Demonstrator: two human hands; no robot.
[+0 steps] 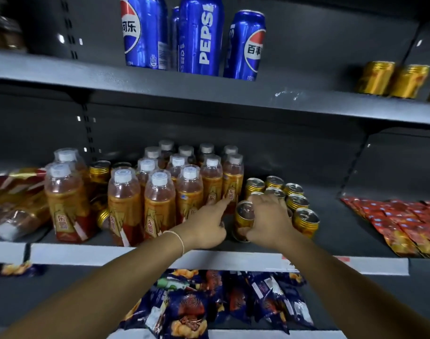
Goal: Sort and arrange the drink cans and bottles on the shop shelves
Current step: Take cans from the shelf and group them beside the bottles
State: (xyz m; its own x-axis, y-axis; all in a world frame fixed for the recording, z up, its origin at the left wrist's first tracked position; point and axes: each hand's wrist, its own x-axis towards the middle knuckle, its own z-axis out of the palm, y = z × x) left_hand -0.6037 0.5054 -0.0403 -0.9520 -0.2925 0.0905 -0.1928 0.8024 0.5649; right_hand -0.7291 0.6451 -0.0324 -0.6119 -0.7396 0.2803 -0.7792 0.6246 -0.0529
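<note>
Right hand [270,221] grips front gold can [244,217], upright on middle shelf [331,223], long axis vertical; fingers [260,200] curled over its top. Other gold cans [294,199] just behind and right of that can. Bottle block [160,192] just left of it. Left hand [206,227] beside can, index straight against nearest bottle [232,182], other fingers curled, holding nothing. Judgement: can needs seating into cluster; right hand nearer.

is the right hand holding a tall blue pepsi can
No, the right hand grips a short gold metal can, well below the blue cans.
</note>
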